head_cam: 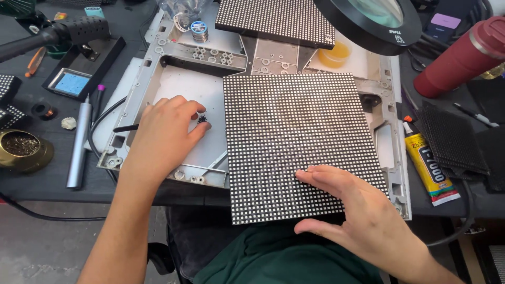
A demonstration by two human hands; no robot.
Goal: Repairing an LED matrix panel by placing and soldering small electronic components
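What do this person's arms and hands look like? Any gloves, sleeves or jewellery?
Both are bare. The left hand and right hand wear no gloves, and no rings, watch or bracelets show. The forearms are uncovered as far as the picture reaches, so no sleeves appear. Fingernails look short and plain. Between the arms, a dark green cloth garment covers the lap.

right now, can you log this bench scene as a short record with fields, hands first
left hand: fingertips pinched at a small dark cluster, looks like tiny screws, in the open bay of the metal frame
right hand: fingers flat on the near edge of the dotted LED panel, thumb below the edge
panel position: lying across the frame, near edge overhanging the table
second panel: at the far end
left of frame: silver pen-shaped tool, brass bowl
right of frame: yellow glue tube, dark red bottle
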